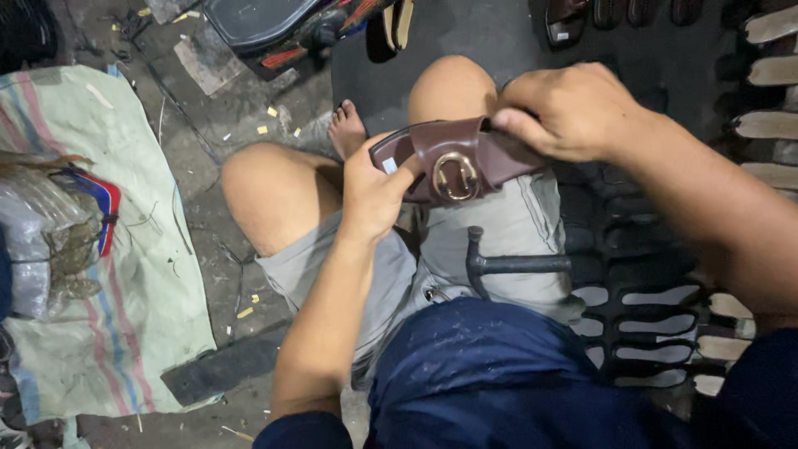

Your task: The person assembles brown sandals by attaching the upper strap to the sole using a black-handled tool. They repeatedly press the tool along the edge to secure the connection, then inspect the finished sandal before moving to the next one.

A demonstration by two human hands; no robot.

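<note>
I hold a dark brown leather sandal with a round brass buckle over my lap. My left hand grips its left end, thumb pressed on the strap beside the buckle. At the sandal's right end my right hand closes over the upper edge, fingers curled on it. A hammer with a dark head lies across my right thigh, just below the sandal, touched by neither hand.
Rows of dark shoe soles lie on the floor to my right, with pale soles stacked at the far right. A striped sack with plastic-wrapped bundles covers the floor at left. A dark mat lies ahead.
</note>
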